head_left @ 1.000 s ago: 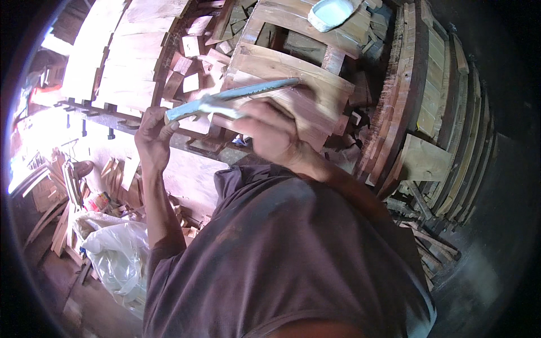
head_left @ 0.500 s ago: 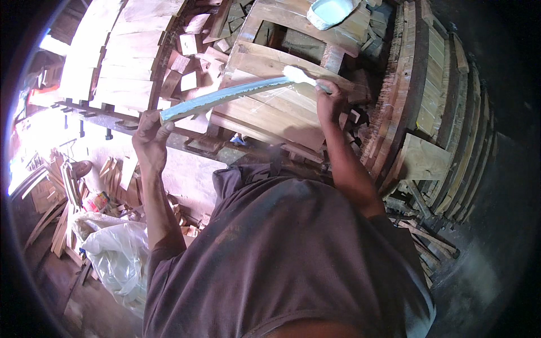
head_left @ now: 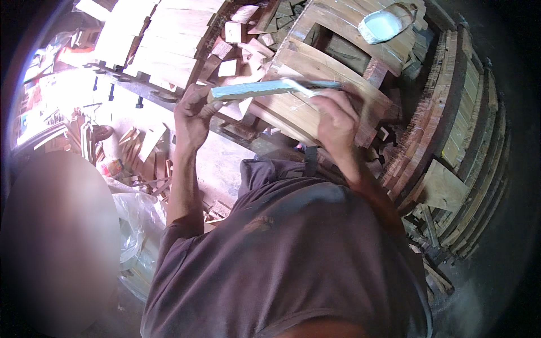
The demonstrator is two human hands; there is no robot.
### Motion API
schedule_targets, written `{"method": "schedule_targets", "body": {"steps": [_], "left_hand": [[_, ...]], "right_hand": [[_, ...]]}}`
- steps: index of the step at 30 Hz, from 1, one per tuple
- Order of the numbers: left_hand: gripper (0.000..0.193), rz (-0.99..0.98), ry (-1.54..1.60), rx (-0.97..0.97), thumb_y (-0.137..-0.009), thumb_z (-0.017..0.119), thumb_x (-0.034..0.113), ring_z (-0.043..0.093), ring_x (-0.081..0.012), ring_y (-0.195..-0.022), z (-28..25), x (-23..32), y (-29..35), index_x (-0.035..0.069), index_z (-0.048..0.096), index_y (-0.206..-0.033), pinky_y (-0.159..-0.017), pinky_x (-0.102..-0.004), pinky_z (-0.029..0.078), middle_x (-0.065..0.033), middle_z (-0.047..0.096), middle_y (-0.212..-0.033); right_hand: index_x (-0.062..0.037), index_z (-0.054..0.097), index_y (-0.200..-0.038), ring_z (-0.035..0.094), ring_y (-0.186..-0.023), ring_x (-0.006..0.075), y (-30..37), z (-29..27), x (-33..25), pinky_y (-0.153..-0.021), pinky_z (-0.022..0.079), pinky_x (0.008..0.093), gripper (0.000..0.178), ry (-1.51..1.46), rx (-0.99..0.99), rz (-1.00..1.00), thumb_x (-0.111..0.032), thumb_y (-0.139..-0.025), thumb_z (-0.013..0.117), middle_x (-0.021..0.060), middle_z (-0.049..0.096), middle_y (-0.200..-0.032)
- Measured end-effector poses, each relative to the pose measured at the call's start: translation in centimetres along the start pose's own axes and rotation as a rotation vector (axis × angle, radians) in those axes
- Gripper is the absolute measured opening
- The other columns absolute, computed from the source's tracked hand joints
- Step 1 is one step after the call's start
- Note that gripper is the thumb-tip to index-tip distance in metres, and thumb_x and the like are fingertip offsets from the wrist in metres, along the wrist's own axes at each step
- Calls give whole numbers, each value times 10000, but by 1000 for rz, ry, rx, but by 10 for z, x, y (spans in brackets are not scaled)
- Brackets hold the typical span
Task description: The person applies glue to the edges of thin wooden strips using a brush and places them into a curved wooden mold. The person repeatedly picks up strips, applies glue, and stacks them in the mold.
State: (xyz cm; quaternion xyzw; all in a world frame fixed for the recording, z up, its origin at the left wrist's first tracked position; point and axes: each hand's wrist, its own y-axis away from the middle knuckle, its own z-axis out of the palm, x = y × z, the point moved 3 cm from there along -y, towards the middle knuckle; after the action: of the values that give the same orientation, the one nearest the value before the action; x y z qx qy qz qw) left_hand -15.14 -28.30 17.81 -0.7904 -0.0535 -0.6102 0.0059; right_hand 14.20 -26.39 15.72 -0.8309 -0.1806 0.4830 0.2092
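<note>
My left hand point(head_left: 193, 112) grips the left end of a narrow wood strip point(head_left: 248, 89), fingers and thumb closed round it. Its upper face is coated with a wet-looking, pale blue-white substance. Closed and slightly blurred, my right hand point(head_left: 337, 118) holds a brush point(head_left: 300, 87) covered in the same pale stuff. The brush touches the strip right of its middle. The strip's far right end lies behind the brush and right hand. Beyond and to the right, a cut-open plastic container point(head_left: 384, 26) of pale liquid rests on joined boards point(head_left: 315, 17).
Wood offcuts point(head_left: 231, 56) lie between the board panels. Stacked planks point(head_left: 456, 129) rise on the right. A metal rail with bolts point(head_left: 138, 84) runs at the left, above scrap sticks point(head_left: 87, 138) and a clear plastic bag point(head_left: 138, 225). A blurred oval point(head_left: 62, 242) hides the lower left.
The brush has moved left along the strip from near its right end. The strip now lies more level. The whole view has shifted, so the surroundings appear further right.
</note>
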Motion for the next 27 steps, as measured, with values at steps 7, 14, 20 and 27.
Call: {"method": "schedule_targets", "body": {"steps": [7,14,20,27], "left_hand": [[275,-18,56,11,-823,688,-39,551,-132,-975,2,1,4,-31,642,-1094,-867,-254,449,-34,586,-1049],[251,-118,285,174,-884,668,103,656,-211,-898,5,-33,1,-67,619,-1062,-868,-347,524,-132,676,-976],[221,-318,599,260,-928,566,66,672,-235,-848,28,-64,-38,-59,613,-1104,-710,-335,582,-169,672,-955],[253,-416,539,37,-914,614,96,656,-191,-813,143,-112,-150,-86,639,-1087,-738,-316,560,-121,673,-945]], "right_hand": [[-28,687,-882,631,-775,228,-55,35,-82,-677,509,335,196,-393,-78,-92,94,-768,584,100,626,-840],[32,655,-1066,628,-852,164,-36,7,9,-748,526,282,270,-810,238,756,54,-797,640,107,652,-984],[39,589,-1085,552,-749,189,55,-98,108,-684,458,295,256,-750,562,1003,51,-831,562,88,582,-879],[-2,594,-1136,593,-843,200,123,-178,109,-796,504,298,274,-700,731,983,47,-867,581,94,622,-1011]]}}
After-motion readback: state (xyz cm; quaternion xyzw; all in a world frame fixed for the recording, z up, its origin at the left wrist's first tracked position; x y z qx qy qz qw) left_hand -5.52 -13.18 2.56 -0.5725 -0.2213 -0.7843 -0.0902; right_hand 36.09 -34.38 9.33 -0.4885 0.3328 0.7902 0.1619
